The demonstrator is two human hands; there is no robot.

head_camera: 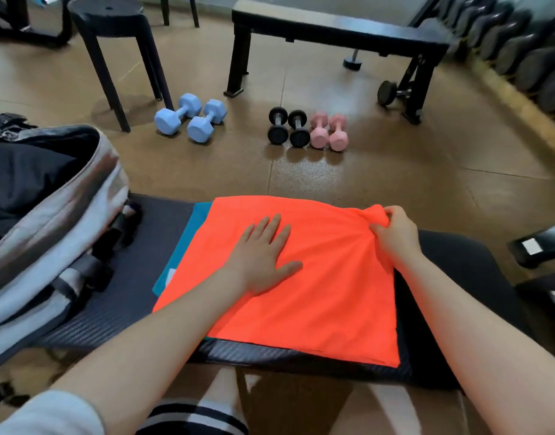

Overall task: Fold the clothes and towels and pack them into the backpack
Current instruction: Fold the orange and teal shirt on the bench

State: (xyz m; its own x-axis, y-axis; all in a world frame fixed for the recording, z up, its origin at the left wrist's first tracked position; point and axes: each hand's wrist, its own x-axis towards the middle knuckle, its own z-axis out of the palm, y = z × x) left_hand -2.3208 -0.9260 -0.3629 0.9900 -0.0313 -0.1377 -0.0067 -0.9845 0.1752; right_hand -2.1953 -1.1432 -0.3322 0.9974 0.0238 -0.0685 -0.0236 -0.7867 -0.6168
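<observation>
A bright orange cloth (317, 293) lies spread flat on a dark mat (119, 296) in front of me. My left hand (263, 255) presses flat on its middle, fingers straight and spread. My right hand (395, 230) pinches the cloth's far right corner, bunching the fabric there. A teal cloth (188, 237) peeks out from under the orange one on its left side. The grey backpack (59, 221) lies open at the left, with dark fabric (21, 177) inside it.
On the floor beyond the mat stand two blue dumbbells (191, 117), two black ones (288, 127) and two pink ones (329, 131). A black stool (119, 42) and a black bench (332, 29) stand farther back. Dark weights line the right wall (521, 48).
</observation>
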